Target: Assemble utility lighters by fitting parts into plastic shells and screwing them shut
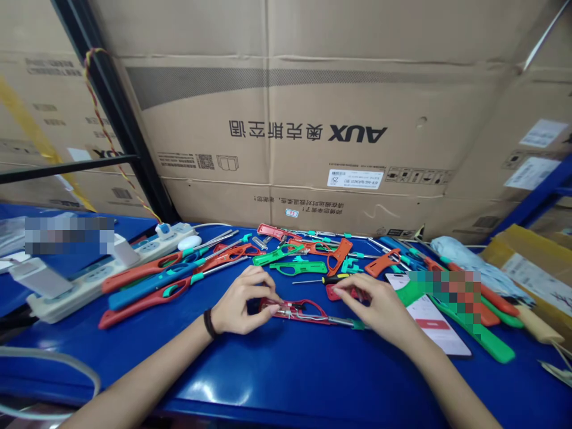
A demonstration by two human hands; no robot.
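Red open plastic lighter shell with metal tube [308,311] lies flat on blue tabletop [277,375], between my hands. My left hand [239,304] pinches handle end, thumb and fingers closed on it. My right hand [379,307] rests at tube end; can't tell if clamped. Best, I think: keep shell flat, steady tube, small finger moves. Black-yellow screwdriver [333,278] just behind; green plastic shell [297,268] beyond.

Pixelated patches blur 2 spots: above the white power strip [147,245] near the blue desk's [286,369] left edge, and over green plastic lighter handles [491,347] near its right edge. The left hand [239,307] hides 1 end of the open red lighter shell [308,311].
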